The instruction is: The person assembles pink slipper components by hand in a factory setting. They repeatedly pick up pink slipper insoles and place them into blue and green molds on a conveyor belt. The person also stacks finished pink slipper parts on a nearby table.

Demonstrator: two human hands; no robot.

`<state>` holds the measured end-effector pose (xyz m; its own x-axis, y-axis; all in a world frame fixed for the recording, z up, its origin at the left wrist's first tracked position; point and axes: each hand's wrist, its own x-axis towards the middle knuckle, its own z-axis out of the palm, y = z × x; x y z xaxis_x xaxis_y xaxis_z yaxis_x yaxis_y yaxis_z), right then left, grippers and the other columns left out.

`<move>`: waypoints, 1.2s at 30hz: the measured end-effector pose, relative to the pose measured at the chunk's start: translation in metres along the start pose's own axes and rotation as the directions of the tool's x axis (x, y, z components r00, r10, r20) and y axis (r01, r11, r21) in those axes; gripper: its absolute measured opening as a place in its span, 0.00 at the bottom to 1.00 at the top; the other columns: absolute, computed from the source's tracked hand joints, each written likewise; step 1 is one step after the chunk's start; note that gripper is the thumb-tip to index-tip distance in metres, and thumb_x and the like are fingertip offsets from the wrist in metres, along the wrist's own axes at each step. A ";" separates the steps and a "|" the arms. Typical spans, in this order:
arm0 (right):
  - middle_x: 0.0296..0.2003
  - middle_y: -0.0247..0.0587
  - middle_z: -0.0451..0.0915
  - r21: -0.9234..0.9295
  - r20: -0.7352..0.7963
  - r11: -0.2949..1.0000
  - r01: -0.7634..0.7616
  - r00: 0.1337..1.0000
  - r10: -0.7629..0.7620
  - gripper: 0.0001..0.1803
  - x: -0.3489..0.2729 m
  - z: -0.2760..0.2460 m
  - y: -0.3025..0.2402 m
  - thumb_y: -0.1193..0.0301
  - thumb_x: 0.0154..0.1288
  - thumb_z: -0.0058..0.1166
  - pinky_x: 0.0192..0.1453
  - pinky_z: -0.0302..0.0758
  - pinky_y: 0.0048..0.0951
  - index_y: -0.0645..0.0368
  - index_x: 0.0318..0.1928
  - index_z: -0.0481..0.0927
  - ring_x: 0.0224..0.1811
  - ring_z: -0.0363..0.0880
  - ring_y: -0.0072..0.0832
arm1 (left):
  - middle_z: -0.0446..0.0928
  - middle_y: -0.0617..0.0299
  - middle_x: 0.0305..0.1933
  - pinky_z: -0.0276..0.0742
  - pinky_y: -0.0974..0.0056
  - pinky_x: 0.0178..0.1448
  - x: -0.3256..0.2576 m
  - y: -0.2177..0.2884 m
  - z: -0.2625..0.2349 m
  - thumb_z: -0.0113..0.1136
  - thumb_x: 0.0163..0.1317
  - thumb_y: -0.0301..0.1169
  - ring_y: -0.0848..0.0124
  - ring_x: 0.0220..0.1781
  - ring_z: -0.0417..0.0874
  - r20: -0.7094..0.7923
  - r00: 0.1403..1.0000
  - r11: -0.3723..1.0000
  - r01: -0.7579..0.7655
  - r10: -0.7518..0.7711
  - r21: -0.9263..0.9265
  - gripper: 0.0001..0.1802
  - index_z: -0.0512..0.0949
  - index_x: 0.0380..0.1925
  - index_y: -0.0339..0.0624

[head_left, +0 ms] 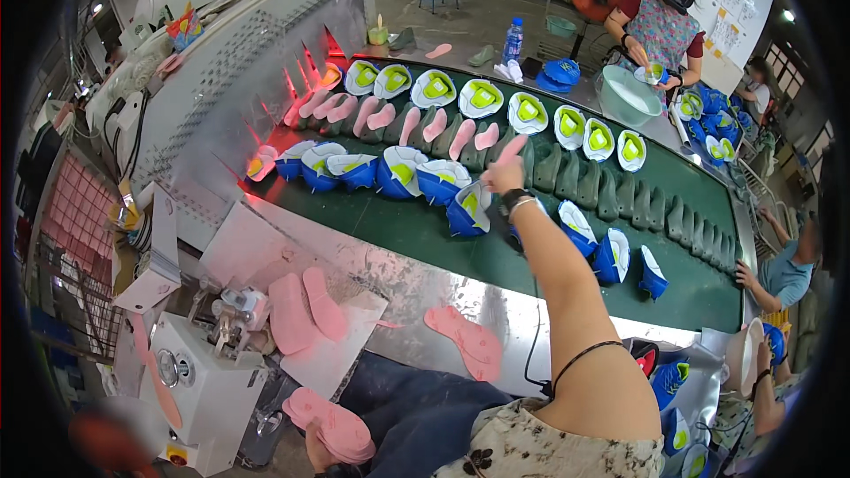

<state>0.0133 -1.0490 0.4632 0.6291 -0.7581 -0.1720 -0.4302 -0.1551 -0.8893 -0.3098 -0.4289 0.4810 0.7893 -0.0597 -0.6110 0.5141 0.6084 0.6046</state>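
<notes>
We see the right hand [503, 175] stretched out over the green conveyor belt [425, 235], fingers pinched on a pink foam insole [512, 149] held above a row of grey shoe lasts [611, 195]. The left hand [316, 451], low at our lap, is closed around a stack of pink insoles [335, 425]. Blue shoe uppers [398, 173] lie just beside the reaching hand.

A shoe factory floor — a long green conveyor belt [425, 235] carries rows of blue-and-white shoe uppers [403, 173] and pink foam insoles [382, 115], co-workers alongside.
</notes>
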 end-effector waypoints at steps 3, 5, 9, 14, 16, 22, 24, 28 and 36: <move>0.30 0.54 0.82 -0.331 -0.189 0.943 0.038 0.976 -0.106 0.26 0.023 -0.041 0.016 0.68 0.50 0.58 0.44 0.80 0.39 0.69 0.48 0.67 0.34 0.85 0.43 | 0.79 0.50 0.46 0.78 0.47 0.53 0.008 -0.001 0.010 0.52 0.60 0.45 0.53 0.46 0.81 -0.049 0.996 0.993 0.076 -0.081 -0.094 0.26 0.70 0.53 0.39; 0.33 0.55 0.82 -0.174 -0.165 0.980 -0.098 0.984 0.069 0.25 0.026 -0.041 0.007 0.68 0.52 0.56 0.47 0.79 0.40 0.67 0.48 0.67 0.35 0.85 0.45 | 0.78 0.49 0.48 0.77 0.45 0.54 0.011 -0.002 0.010 0.51 0.59 0.46 0.51 0.48 0.80 0.000 0.993 0.986 0.120 -0.121 -0.114 0.28 0.69 0.54 0.38; 0.35 0.52 0.83 -0.342 -0.144 0.934 -0.105 0.988 0.059 0.21 0.017 -0.024 -0.019 0.71 0.57 0.48 0.44 0.80 0.39 0.66 0.51 0.67 0.30 0.86 0.41 | 0.76 0.47 0.53 0.73 0.41 0.58 0.007 0.005 -0.028 0.50 0.59 0.50 0.47 0.54 0.77 0.002 0.964 0.962 0.265 -0.266 -0.060 0.32 0.68 0.56 0.38; 0.43 0.57 0.81 -0.519 -0.226 0.850 0.091 0.944 -0.239 0.22 0.065 -0.028 0.041 0.73 0.52 0.53 0.50 0.78 0.41 0.64 0.51 0.73 0.46 0.82 0.49 | 0.73 0.47 0.57 0.70 0.41 0.61 0.018 0.007 -0.061 0.49 0.59 0.50 0.47 0.58 0.75 0.133 0.919 0.928 0.370 -0.372 0.045 0.32 0.67 0.58 0.38; 0.44 0.57 0.81 -0.393 -0.227 0.860 0.325 0.872 -0.433 0.25 0.044 -0.011 0.027 0.74 0.50 0.54 0.52 0.76 0.42 0.64 0.52 0.73 0.49 0.80 0.50 | 0.74 0.47 0.56 0.71 0.42 0.60 0.010 0.002 -0.051 0.49 0.60 0.49 0.48 0.56 0.76 0.108 0.964 0.970 0.242 -0.245 0.039 0.31 0.68 0.57 0.38; 0.36 0.48 0.79 0.185 0.586 0.903 0.387 0.694 -0.418 0.13 -0.206 0.054 -0.071 0.74 0.60 0.49 0.41 0.74 0.40 0.59 0.47 0.74 0.42 0.79 0.39 | 0.77 0.51 0.50 0.75 0.49 0.57 -0.018 0.009 0.043 0.49 0.62 0.43 0.54 0.53 0.78 0.148 0.966 0.977 0.211 -0.210 0.015 0.26 0.70 0.54 0.37; 0.32 0.47 0.79 0.052 0.853 0.775 0.630 0.375 -0.362 0.17 -0.295 0.066 -0.040 0.57 0.66 0.50 0.41 0.74 0.33 0.59 0.40 0.79 0.40 0.79 0.35 | 0.76 0.50 0.54 0.72 0.50 0.61 0.000 -0.005 0.036 0.49 0.63 0.42 0.54 0.57 0.76 0.128 0.985 0.994 0.111 -0.112 0.015 0.25 0.70 0.54 0.35; 0.31 0.40 0.81 0.158 0.971 0.827 0.540 0.067 -0.230 0.22 -0.425 0.073 -0.018 0.52 0.62 0.59 0.41 0.75 0.29 0.60 0.41 0.80 0.33 0.78 0.27 | 0.78 0.47 0.51 0.72 0.55 0.57 0.029 -0.020 -0.033 0.61 0.56 0.33 0.52 0.54 0.77 0.639 0.726 -0.027 -0.655 0.256 0.755 0.22 0.74 0.49 0.35; 0.24 0.37 0.79 0.223 0.899 0.975 -0.019 0.390 -0.198 0.12 -0.418 0.147 -0.047 0.66 0.58 0.62 0.34 0.73 0.26 0.63 0.33 0.79 0.27 0.73 0.18 | 0.75 0.52 0.56 0.70 0.57 0.65 -0.036 0.008 0.007 0.53 0.66 0.36 0.60 0.57 0.76 0.048 0.986 0.939 0.167 -0.160 -0.301 0.25 0.68 0.58 0.32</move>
<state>-0.1340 -0.6321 0.5143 0.9128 0.3044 -0.2722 -0.2872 0.0047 -0.9579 -0.3320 -0.4273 0.5110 0.7119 -0.1940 -0.6750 0.5136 0.7994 0.3118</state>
